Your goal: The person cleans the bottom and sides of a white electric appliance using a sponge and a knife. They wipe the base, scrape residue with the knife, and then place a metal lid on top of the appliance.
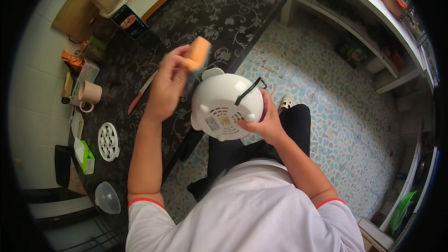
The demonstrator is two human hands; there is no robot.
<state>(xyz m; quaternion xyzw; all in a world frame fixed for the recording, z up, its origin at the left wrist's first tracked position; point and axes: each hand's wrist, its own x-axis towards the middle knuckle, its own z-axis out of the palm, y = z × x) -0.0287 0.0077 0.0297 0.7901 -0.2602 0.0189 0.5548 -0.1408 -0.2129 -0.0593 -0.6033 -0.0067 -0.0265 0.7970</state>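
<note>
My right hand (pixel 264 120) grips the lower edge of a round white plastic appliance (pixel 218 94), which is tipped so its vented underside faces me. Small feet, labels and slots show on that base, and a short black power cord (pixel 249 91) comes out of its side. Slightly blurred, my left hand (pixel 169 80) pinches an orange sponge (pixel 198 53) just above and left of the appliance, apart from it. Partly behind my left wrist, a knife (pixel 135 102) with a pinkish-red handle lies on the dark floral tabletop (pixel 224 14).
Along the table's left side are a pink mug (pixel 90 92), a white perforated egg tray (pixel 108 142), a green tissue box (pixel 85 157) and a clear plastic lid (pixel 107 197). A lit phone (pixel 129 22) leans against a container at the back. White shelves (pixel 350 35) stand to the right.
</note>
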